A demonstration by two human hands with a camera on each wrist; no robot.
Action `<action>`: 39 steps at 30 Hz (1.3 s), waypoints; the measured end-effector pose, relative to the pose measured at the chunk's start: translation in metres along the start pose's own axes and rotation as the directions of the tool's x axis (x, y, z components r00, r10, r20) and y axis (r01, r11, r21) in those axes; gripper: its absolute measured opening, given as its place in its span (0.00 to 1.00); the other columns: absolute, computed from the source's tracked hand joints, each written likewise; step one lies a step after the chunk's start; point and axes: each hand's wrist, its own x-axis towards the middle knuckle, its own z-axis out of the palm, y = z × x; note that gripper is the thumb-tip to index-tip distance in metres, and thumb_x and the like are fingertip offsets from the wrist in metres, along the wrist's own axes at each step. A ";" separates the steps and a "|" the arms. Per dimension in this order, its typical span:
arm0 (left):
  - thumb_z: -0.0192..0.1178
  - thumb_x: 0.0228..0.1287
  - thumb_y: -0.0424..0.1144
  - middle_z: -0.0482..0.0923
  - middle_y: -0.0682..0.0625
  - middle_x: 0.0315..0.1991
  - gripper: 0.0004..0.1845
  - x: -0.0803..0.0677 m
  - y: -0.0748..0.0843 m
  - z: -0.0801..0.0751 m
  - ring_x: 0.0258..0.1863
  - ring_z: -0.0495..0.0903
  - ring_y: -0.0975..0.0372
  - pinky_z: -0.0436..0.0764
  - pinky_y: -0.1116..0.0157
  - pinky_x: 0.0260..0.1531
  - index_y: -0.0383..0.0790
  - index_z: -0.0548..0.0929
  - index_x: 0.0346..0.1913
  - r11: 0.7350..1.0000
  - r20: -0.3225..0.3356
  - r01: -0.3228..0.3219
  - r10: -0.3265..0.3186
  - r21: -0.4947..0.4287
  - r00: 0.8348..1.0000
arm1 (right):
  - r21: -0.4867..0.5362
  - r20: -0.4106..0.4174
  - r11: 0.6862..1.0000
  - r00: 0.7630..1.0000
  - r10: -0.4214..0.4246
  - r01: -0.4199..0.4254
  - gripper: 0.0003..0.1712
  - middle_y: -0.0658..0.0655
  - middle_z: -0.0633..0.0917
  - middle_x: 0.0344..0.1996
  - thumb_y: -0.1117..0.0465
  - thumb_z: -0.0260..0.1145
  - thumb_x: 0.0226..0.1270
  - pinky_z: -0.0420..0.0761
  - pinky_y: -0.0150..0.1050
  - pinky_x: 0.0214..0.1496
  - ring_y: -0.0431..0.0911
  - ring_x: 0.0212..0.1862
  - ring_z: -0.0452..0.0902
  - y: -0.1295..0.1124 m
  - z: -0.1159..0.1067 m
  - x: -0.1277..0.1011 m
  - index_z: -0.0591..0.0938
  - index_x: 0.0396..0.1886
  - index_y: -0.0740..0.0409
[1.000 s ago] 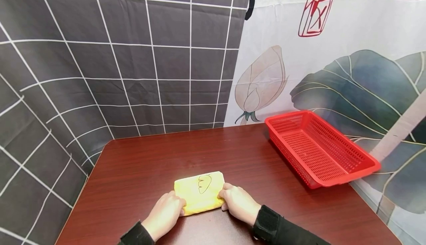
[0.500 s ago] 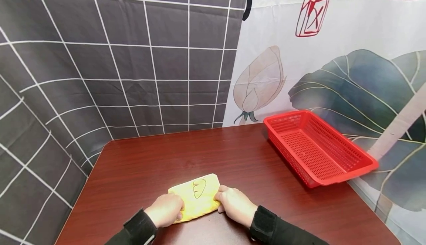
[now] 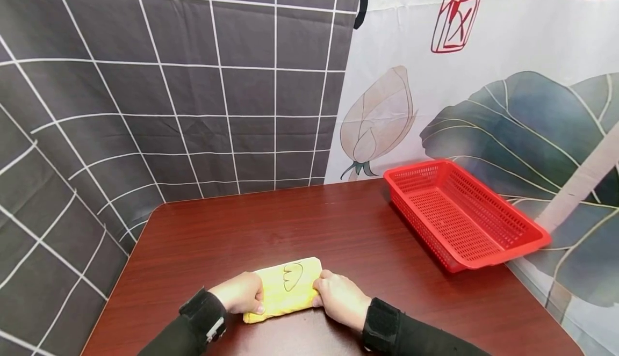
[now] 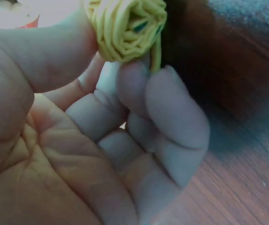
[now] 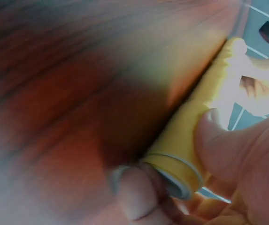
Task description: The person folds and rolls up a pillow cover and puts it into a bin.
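A yellow cloth [image 3: 290, 282] with a dark line drawing on its top lies on the table, its near edge rolled up. In the left wrist view the end of the roll [image 4: 125, 30] shows a tight spiral of layers, gripped between the thumb and fingers of my left hand [image 4: 92, 136]. From above, that left hand [image 3: 244, 293] sits at the cloth's left end. My right hand [image 3: 342, 299] pinches the right end, thumb on top; in the right wrist view the roll [image 5: 183, 140] runs away from its thumb and fingers towards the other hand.
A red perforated plastic basket [image 3: 464, 216] stands at the right rear of the brown wooden table [image 3: 232, 227]. Grey gridded cloth [image 3: 193, 87] hangs behind and to the left. A white printed curtain [image 3: 377, 39] hangs behind on the right.
The flat part of the cloth has become shallower from front to back. My left hand has shifted slightly at its end, and its fingers have turned inward. The right hand has hardly moved.
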 end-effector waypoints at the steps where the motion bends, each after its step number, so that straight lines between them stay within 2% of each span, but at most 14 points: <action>1: 0.79 0.51 0.42 0.59 0.68 0.10 0.25 -0.002 0.004 -0.004 0.13 0.62 0.70 0.61 0.69 0.16 0.56 0.70 0.12 1.000 0.004 0.008 -0.008 -0.012 1.000 | 0.011 0.021 1.000 1.000 0.012 -0.012 0.14 0.50 0.77 0.25 0.55 0.79 0.59 0.76 0.36 0.29 0.39 0.25 0.73 -0.001 -0.001 0.001 0.82 0.24 0.52; 5: 0.80 0.52 0.37 0.63 0.62 0.10 0.24 -0.010 0.025 -0.023 0.11 0.65 0.65 0.64 0.66 0.14 0.49 0.74 0.12 0.996 0.031 0.053 -0.050 -0.072 0.998 | 0.033 0.132 0.998 0.990 0.048 -0.052 0.14 0.50 0.76 0.24 0.56 0.75 0.66 0.76 0.37 0.31 0.40 0.27 0.71 -0.003 -0.008 0.006 0.81 0.25 0.53; 7: 0.80 0.53 0.36 0.64 0.61 0.10 0.23 -0.012 0.027 -0.025 0.10 0.66 0.65 0.67 0.66 0.12 0.48 0.75 0.12 0.996 0.032 0.053 -0.051 -0.075 0.998 | 0.039 0.186 0.997 0.981 0.061 -0.070 0.15 0.50 0.75 0.23 0.56 0.74 0.69 0.76 0.36 0.34 0.40 0.28 0.69 -0.002 -0.011 0.009 0.80 0.25 0.53; 11: 0.80 0.55 0.41 0.63 0.64 0.09 0.25 -0.003 0.009 -0.012 0.07 0.65 0.69 0.67 0.69 0.09 0.52 0.74 0.12 0.997 0.049 0.057 -0.054 -0.058 0.997 | 0.085 0.249 0.990 0.965 0.085 -0.109 0.18 0.47 0.72 0.19 0.57 0.72 0.71 0.73 0.35 0.33 0.39 0.26 0.66 0.002 -0.015 0.016 0.78 0.22 0.52; 15: 0.81 0.54 0.46 0.63 0.66 0.09 0.25 0.006 -0.008 0.002 0.06 0.64 0.71 0.67 0.69 0.09 0.55 0.73 0.12 0.996 0.031 0.072 -0.071 -0.045 0.997 | 0.156 0.252 0.973 0.959 0.128 -0.170 0.17 0.44 0.73 0.18 0.56 0.76 0.66 0.70 0.33 0.29 0.38 0.23 0.66 0.008 -0.017 0.021 0.78 0.22 0.51; 19: 0.82 0.51 0.45 0.67 0.62 0.11 0.24 0.006 -0.005 0.004 0.05 0.67 0.69 0.71 0.67 0.07 0.53 0.74 0.13 0.993 -0.006 0.113 -0.113 -0.038 0.994 | 0.196 0.267 0.960 0.953 0.146 -0.202 0.17 0.43 0.74 0.17 0.56 0.79 0.61 0.70 0.32 0.28 0.36 0.23 0.67 0.013 -0.018 0.026 0.78 0.21 0.50; 21: 0.83 0.51 0.44 0.70 0.59 0.13 0.24 0.005 0.002 0.001 0.05 0.69 0.66 0.73 0.65 0.06 0.51 0.75 0.14 0.983 0.002 0.178 -0.178 -0.039 0.984 | 0.207 0.276 0.956 0.950 0.145 -0.206 0.19 0.42 0.74 0.16 0.55 0.80 0.61 0.69 0.31 0.27 0.36 0.22 0.68 0.014 -0.019 0.028 0.78 0.19 0.50; 24: 0.85 0.50 0.47 0.75 0.50 0.18 0.24 0.002 0.014 -0.006 0.05 0.73 0.62 0.76 0.62 0.06 0.44 0.77 0.18 0.958 0.013 0.285 -0.285 -0.014 0.958 | 0.224 0.267 0.953 0.953 0.143 -0.206 0.20 0.42 0.73 0.15 0.55 0.80 0.60 0.68 0.31 0.27 0.36 0.21 0.67 0.015 -0.018 0.029 0.78 0.18 0.50; 27: 0.84 0.51 0.52 0.75 0.45 0.21 0.27 0.001 0.018 -0.010 0.04 0.75 0.58 0.76 0.60 0.06 0.40 0.77 0.21 0.937 0.021 0.349 -0.349 0.021 0.937 | 0.240 0.232 0.952 0.963 0.136 -0.192 0.19 0.43 0.73 0.16 0.57 0.81 0.60 0.68 0.32 0.27 0.37 0.22 0.66 0.015 -0.016 0.027 0.79 0.18 0.51; 28: 0.84 0.50 0.54 0.75 0.45 0.20 0.28 0.001 0.018 -0.011 0.04 0.75 0.58 0.76 0.60 0.05 0.39 0.77 0.21 0.934 0.014 0.354 -0.355 0.034 0.935 | 0.242 0.216 0.953 0.968 0.131 -0.183 0.18 0.42 0.73 0.17 0.57 0.81 0.59 0.68 0.32 0.28 0.37 0.23 0.66 0.015 -0.015 0.027 0.79 0.19 0.51; 32: 0.84 0.50 0.57 0.75 0.49 0.14 0.29 0.001 0.015 -0.011 0.03 0.73 0.60 0.74 0.62 0.05 0.41 0.76 0.18 0.933 -0.012 0.356 -0.356 0.044 0.934 | 0.230 0.156 0.962 0.982 0.110 -0.145 0.18 0.43 0.73 0.19 0.58 0.81 0.57 0.70 0.32 0.32 0.37 0.25 0.66 0.016 -0.012 0.026 0.77 0.23 0.50; 33: 0.84 0.49 0.57 0.75 0.50 0.13 0.29 0.001 0.014 -0.010 0.02 0.73 0.61 0.74 0.63 0.04 0.42 0.76 0.17 0.939 -0.027 0.341 -0.340 0.046 0.940 | 0.227 0.149 0.964 0.983 0.103 -0.136 0.19 0.43 0.72 0.20 0.58 0.81 0.57 0.70 0.33 0.33 0.37 0.26 0.66 0.016 -0.012 0.026 0.76 0.24 0.50; 38: 0.84 0.48 0.59 0.74 0.51 0.13 0.30 0.000 0.007 -0.005 0.04 0.73 0.61 0.75 0.63 0.06 0.44 0.76 0.17 0.949 -0.065 0.309 -0.305 0.057 0.950 | 0.212 0.075 0.977 0.997 0.004 -0.020 0.17 0.44 0.73 0.21 0.63 0.80 0.57 0.69 0.32 0.34 0.37 0.28 0.65 0.016 -0.009 0.021 0.76 0.27 0.52; 39: 0.84 0.47 0.60 0.74 0.51 0.15 0.30 0.000 0.006 -0.003 0.06 0.73 0.61 0.76 0.63 0.09 0.44 0.76 0.18 0.952 -0.082 0.300 -0.294 0.069 0.952 | 0.205 0.057 0.979 0.998 -0.017 0.005 0.16 0.44 0.73 0.22 0.64 0.79 0.57 0.68 0.31 0.34 0.36 0.29 0.65 0.015 -0.008 0.020 0.76 0.28 0.52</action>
